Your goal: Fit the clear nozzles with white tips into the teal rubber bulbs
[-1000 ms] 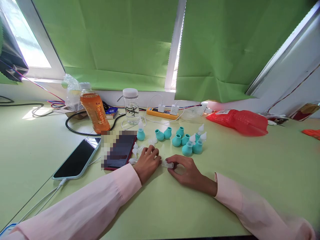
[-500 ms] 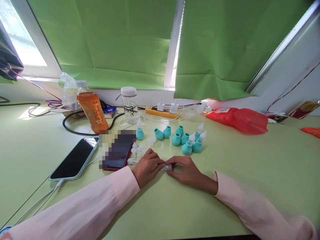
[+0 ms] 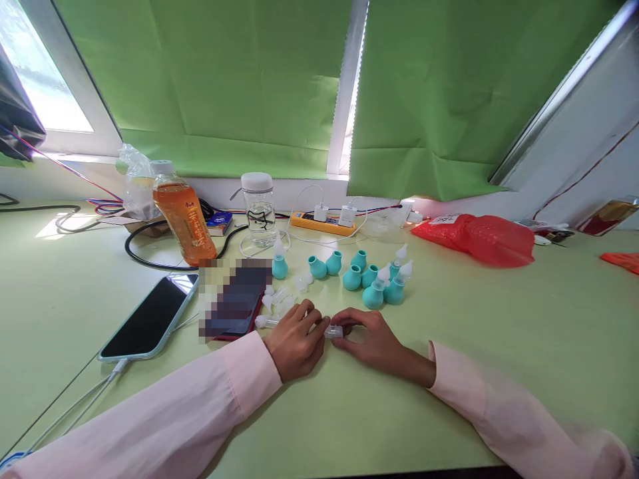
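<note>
A small clear plastic tube (image 3: 333, 331) lies between my two hands, low over the table. The thumb and fingers of my right hand (image 3: 369, 338) pinch its right end. My left hand (image 3: 298, 340) is closed with curled fingers at the left end; its thumb is largely hidden. Beyond the hands stand several teal rubber bulbs (image 3: 352, 278), some open at the neck. Others carry a clear pointed nozzle (image 3: 406, 270) on top. Loose clear plastic parts (image 3: 279, 297) lie just past my left hand, and another clear tube (image 3: 267, 322) sits beside its wrist.
Left of my hands lie a dark red-edged phone (image 3: 239, 303) and a pale-cased phone (image 3: 150, 319) on a cable. Behind stand an orange drink bottle (image 3: 184, 223), a clear jar (image 3: 260, 216) and a yellow power strip (image 3: 304, 223). A red plastic bag (image 3: 479, 241) lies at right.
My left fingers have curled and drawn slightly back, showing more of the tube's left end. My right hand keeps its pinch in nearly the same place.
</note>
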Demonstrator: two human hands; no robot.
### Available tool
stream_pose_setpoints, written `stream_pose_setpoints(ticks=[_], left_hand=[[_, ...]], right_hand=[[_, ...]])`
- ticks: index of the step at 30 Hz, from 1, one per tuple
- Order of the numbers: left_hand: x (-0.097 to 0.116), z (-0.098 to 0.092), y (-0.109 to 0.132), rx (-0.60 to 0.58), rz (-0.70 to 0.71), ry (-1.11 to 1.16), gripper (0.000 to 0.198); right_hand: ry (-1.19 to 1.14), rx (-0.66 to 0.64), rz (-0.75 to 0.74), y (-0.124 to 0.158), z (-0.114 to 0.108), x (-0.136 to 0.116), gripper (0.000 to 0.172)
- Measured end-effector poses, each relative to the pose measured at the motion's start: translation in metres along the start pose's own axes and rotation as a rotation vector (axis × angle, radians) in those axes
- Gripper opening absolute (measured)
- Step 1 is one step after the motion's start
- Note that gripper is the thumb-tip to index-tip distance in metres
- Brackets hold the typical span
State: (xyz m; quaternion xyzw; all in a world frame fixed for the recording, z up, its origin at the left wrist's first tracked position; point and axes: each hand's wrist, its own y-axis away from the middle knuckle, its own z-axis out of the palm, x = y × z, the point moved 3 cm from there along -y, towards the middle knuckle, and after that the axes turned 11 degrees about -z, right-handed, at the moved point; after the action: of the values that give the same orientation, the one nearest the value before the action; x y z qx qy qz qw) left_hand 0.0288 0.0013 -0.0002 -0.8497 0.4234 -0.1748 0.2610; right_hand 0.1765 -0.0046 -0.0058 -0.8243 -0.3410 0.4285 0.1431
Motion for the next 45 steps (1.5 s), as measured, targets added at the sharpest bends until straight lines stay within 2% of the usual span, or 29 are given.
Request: stream_pose_setpoints(ticks=[8,17,22,27,31,35,41,45], left_hand=[[-0.001,0.004,0.001,-0.060,0.006,-0.052,0.028],[0.006,0.003,-0.003,-0.118,0.009,-0.057,0.019],[0.007,0.000,-0.003,-0.086,-0.054,0.023,0.023],[-0.005,-0.007,-0.003,-0.033,-0.283,0.189,0.030],[-0.008,-0.007,-0.006,-0.157,-0.393,0.248,0.025],[-0.003,-0.007,-0.007,-0.246,-0.416,0.255,0.027],[0.002,-0.008,-0.005,-0.207,-0.341,0.180,0.020],[0.002,-0.007,-0.004,-0.215,-0.351,0.181,0.021]], right_hand=[[-0.055,-0.005,0.026,0.001,0.002,0.003,0.015],[-0.061,-0.051,0.017,0.004,0.006,0.000,0.010],[-0.056,-0.043,0.008,0.002,0.005,0.000,0.014],[0.001,0.079,-0.066,0.001,0.000,-0.002,0.018],[0.032,0.103,-0.156,0.004,-0.001,-0.005,0.014],[0.052,0.136,-0.257,0.007,0.000,-0.007,0.017],[0.136,0.134,-0.353,0.006,-0.001,-0.014,0.030],[0.148,0.113,-0.419,0.004,-0.002,-0.019,0.034]])
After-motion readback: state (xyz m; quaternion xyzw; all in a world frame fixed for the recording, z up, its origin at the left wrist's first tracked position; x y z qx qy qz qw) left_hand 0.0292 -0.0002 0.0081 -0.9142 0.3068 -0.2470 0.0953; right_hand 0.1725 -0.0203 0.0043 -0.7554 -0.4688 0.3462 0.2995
